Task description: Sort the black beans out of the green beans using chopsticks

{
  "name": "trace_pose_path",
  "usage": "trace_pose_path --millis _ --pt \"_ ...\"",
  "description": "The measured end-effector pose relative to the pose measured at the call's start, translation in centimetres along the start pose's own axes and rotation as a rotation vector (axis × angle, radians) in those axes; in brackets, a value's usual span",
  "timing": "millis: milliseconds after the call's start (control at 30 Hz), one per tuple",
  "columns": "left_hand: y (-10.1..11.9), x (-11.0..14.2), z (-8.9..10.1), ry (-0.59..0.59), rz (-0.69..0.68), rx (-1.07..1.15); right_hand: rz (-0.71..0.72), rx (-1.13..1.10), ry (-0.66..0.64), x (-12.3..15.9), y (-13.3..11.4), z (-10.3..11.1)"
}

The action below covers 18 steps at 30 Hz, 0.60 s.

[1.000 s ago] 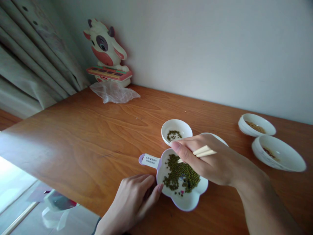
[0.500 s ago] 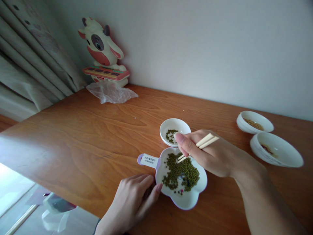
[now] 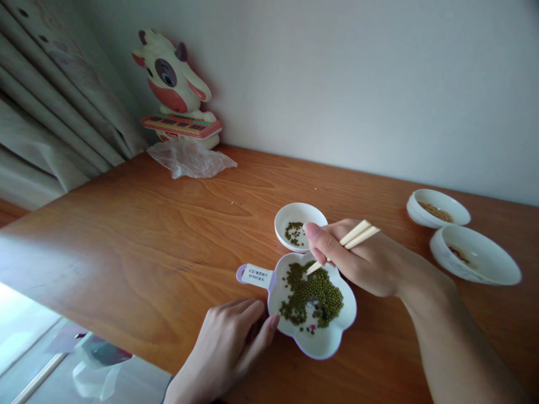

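My right hand [image 3: 357, 255] grips a pair of pale wooden chopsticks [image 3: 357, 235]. Their tips, close together, dip among green mung beans [image 3: 326, 297] in a white, purple-rimmed flower-shaped bowl [image 3: 322, 349]. Whether a bean is between the tips is too small to tell. My left hand [image 3: 229, 342] rests on the table with curled fingers, its thumb and forefinger against the bowl's left rim. Just behind stands a round white bowl [image 3: 282, 216] holding a small heap of green beans [image 3: 293, 231], partly hidden by my right hand.
At the right stand two white bowls, one with light brown bits [image 3: 435, 212], the nearer with dark bits [image 3: 461, 255]. A labelled handle [image 3: 255, 276] sticks out leftward from the flower bowl. A clear plastic bag [image 3: 191, 160] and a cow toy keyboard [image 3: 181, 123] are by the wall.
The chopstick tips have drawn closer together, and my right hand has shifted very slightly. My left hand and the bowls stay in place.
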<state>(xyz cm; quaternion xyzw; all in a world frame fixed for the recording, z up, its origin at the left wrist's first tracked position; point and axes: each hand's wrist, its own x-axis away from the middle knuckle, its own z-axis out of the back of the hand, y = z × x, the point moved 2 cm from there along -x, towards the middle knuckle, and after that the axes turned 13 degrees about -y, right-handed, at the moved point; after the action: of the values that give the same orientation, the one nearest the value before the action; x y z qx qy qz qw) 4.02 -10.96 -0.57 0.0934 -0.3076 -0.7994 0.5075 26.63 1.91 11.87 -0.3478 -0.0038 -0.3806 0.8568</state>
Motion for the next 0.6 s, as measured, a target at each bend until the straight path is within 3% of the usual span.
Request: trace_pose_path --millis 600 --pt "0.04 0.14 0.03 -0.008 0.002 0.001 -0.049 -0.070 -0.035 0.12 0.62 0.55"
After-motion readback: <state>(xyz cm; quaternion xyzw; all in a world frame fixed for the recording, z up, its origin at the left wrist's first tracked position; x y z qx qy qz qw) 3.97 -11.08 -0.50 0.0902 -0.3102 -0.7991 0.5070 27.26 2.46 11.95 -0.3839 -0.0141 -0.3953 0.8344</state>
